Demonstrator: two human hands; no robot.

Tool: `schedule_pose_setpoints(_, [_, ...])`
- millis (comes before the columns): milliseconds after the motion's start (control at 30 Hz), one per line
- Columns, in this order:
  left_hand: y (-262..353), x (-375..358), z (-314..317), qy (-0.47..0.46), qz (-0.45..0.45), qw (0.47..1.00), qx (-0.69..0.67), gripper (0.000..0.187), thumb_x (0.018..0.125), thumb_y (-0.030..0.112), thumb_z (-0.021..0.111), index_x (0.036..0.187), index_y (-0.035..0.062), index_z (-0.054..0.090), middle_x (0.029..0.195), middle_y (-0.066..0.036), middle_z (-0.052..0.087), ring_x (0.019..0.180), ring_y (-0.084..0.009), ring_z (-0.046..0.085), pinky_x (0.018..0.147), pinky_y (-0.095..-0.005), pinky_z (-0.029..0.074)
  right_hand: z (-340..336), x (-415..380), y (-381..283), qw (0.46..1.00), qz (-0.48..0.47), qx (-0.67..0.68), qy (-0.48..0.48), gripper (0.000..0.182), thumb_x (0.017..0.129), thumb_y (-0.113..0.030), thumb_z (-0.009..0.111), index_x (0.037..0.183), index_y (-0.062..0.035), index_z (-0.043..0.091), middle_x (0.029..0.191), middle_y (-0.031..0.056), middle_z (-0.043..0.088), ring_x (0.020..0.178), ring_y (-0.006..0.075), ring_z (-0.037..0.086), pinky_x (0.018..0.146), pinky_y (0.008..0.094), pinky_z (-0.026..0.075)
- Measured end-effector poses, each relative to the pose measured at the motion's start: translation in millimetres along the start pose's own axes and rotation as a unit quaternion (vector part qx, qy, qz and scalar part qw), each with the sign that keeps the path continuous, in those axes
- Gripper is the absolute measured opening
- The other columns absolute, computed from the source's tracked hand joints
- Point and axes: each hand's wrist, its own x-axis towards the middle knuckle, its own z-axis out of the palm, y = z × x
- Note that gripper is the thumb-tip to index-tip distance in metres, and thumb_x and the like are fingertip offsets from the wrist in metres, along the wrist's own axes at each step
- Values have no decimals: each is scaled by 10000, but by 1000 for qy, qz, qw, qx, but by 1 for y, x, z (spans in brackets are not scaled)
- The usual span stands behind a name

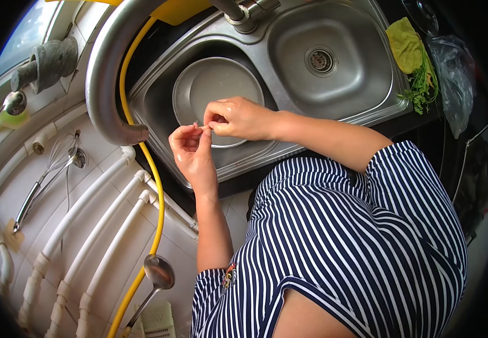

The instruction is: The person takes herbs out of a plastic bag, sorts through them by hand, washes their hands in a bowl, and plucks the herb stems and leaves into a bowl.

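Both hands are wet and meet above a round metal bowl [190,84] in the left sink basin [156,104]. My left hand [192,155] is closed in a pinch, its thumb and fingers raised near the bowl's near-left rim. My right hand [243,117] reaches in from the right and pinches at the same spot, fingertips against those of the left. A small pale piece shows between the fingertips, too small to name. The bowl's lower part is hidden behind the hands.
The right basin [345,84] has a drain [320,61]. A faucet [241,19] stands behind. Green herbs [423,84], a yellow-green cloth [406,45] and a plastic bag [452,79] lie right. A grey pipe [100,79], yellow hose [158,208] and hanging ladle [159,271] are left.
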Motion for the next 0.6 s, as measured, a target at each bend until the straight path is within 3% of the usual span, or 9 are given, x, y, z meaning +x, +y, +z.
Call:
schedule_pose_setpoints(167, [-50,17,-13,25,-77,993,-83,299,883,-9,646,1155,55,536,1088,-71,610,1021,-151,594,917,-266,472,28,14,42,984,166,55,28,210,843,-210,606,933,-23,634,868,168,675,827,278,665,746,390,519])
schedule_pose_setpoints(267, [-87,27,-29,103,-216,971,-20,530,911,137,612,1398,50,424,1337,-98,496,1191,-185,497,998,-386,414,48,32,123,966,236,-92,52,208,856,-175,582,998,-29,623,977,153,680,887,307,669,785,411,526])
schedule_pose_setpoints(333, [-140,36,-55,157,-279,946,48,562,914,156,606,1422,50,391,1348,-114,486,1188,-206,501,1015,-417,402,55,41,162,863,322,-330,208,284,881,-162,545,1123,-14,566,1200,161,623,1027,362,633,881,452,509])
schedule_pose_setpoints(367, [-155,39,-64,211,-340,910,112,594,917,175,599,1445,50,358,1359,-129,476,1185,-226,505,1032,-448,390,61,43,165,863,322,-328,209,284,881,-162,545,1123,-14,566,1200,161,623,1027,362,633,881,452,509])
schedule_pose_setpoints(400, [-158,41,-68,210,-339,910,114,594,917,175,599,1445,50,358,1359,-129,476,1185,-226,505,1032,-448,390,68,45,167,857,419,-237,187,357,882,-175,548,1179,23,535,1262,193,568,1113,376,584,947,450,478])
schedule_pose_setpoints(433, [-161,42,-71,180,-453,873,31,565,925,196,591,1425,53,371,1323,-141,493,1150,-244,521,1015,-463,413,75,48,168,834,507,-141,162,434,882,-187,551,1235,60,505,1323,225,514,1198,390,535,1013,448,447])
schedule_pose_setpoints(467, [-164,42,-73,146,-557,816,-53,537,933,218,583,1406,56,384,1288,-154,511,1115,-262,537,999,-478,435,91,49,179,875,452,-169,33,503,870,-157,564,1334,2,449,1386,231,448,1256,400,480,1053,450,412])
schedule_pose_setpoints(533, [-178,37,-76,128,-552,820,-79,472,939,230,580,1350,58,422,1248,-156,524,1071,-267,552,965,-474,469,106,52,165,931,279,-181,-153,662,844,-102,591,1468,-105,371,1482,231,344,1315,420,419,1106,451,365])
schedule_pose_setpoints(600, [-192,35,-81,105,-542,831,-72,318,948,296,603,1162,74,523,1144,-115,563,994,-246,582,846,-399,549,91,53,129,954,220,-182,-92,658,836,-88,588,1462,-128,388,1486,223,347,1320,411,416,1104,445,366])
